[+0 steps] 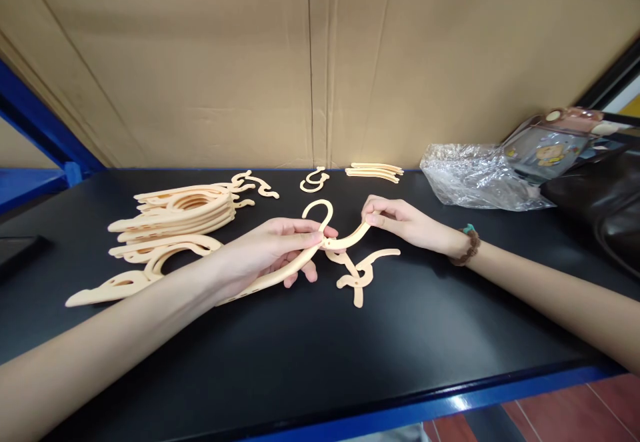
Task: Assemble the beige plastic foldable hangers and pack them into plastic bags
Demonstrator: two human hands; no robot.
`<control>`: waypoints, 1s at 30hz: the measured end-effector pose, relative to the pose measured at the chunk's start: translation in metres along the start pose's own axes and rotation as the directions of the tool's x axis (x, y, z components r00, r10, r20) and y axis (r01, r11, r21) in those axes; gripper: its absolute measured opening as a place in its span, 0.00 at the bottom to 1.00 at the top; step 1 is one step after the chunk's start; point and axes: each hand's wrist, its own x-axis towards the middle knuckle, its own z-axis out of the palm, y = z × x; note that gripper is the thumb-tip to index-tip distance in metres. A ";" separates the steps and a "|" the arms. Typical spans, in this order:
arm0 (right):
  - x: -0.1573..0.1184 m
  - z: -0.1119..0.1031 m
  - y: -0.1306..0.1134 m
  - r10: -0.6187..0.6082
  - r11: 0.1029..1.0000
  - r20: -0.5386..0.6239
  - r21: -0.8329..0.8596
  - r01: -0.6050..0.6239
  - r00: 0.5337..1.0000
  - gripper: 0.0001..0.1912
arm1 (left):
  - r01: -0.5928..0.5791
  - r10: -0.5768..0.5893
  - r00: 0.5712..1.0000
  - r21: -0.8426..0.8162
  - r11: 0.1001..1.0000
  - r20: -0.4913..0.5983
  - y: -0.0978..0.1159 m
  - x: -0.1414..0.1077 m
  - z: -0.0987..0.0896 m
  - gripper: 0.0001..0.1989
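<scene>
Between my hands is a cream plastic folding hanger (350, 239), raised above the black table with its hook pointing up. My left hand (280, 249) pinches it at the central joint below the hook, and one arm of the hanger runs down under that hand. The curved arm on the other side has its end between the thumb and fingers of my right hand (387, 219). Below the hanger, loose cream hanger pieces (363, 275) lie across each other on the table. Left of my left hand is a stack of folded cream hangers (175, 219), partly hidden by my forearm.
Toward the back lie small hook pieces (315, 181), curved pieces (257, 185) and thin straight strips (375, 172). Crumpled clear plastic (475, 175), a clear printed pouch (550, 152) and a dark bag (595, 189) stand at the right. Cardboard (225, 62) walls the back.
</scene>
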 end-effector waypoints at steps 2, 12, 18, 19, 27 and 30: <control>0.000 0.000 0.001 -0.006 1.000 -0.006 -0.001 0.006 1.000 0.13 | 0.000 0.000 1.000 -0.013 1.000 -0.010 0.000 0.000 0.001 0.12; 0.001 0.001 0.000 0.018 0.999 -0.017 -0.032 -0.018 1.000 0.14 | -0.003 0.004 0.999 0.023 1.000 -0.043 -0.002 0.003 0.002 0.10; 0.001 0.003 -0.003 0.043 0.998 -0.031 -0.035 -0.044 0.999 0.14 | -0.007 0.015 0.994 0.073 0.997 -0.109 -0.002 0.001 0.004 0.12; 0.001 0.003 -0.004 0.052 0.998 -0.034 -0.035 -0.053 0.998 0.14 | -0.015 0.025 0.993 0.083 0.996 -0.117 -0.002 0.001 0.004 0.14; 0.001 0.005 -0.007 0.051 0.997 -0.030 -0.052 -0.053 0.998 0.14 | -0.017 0.047 0.987 0.193 0.981 -0.152 -0.007 0.005 0.003 0.17; 0.001 0.007 -0.007 0.067 0.996 -0.041 -0.054 -0.069 0.997 0.15 | -0.018 0.062 0.980 0.222 0.975 -0.191 -0.008 0.007 0.004 0.16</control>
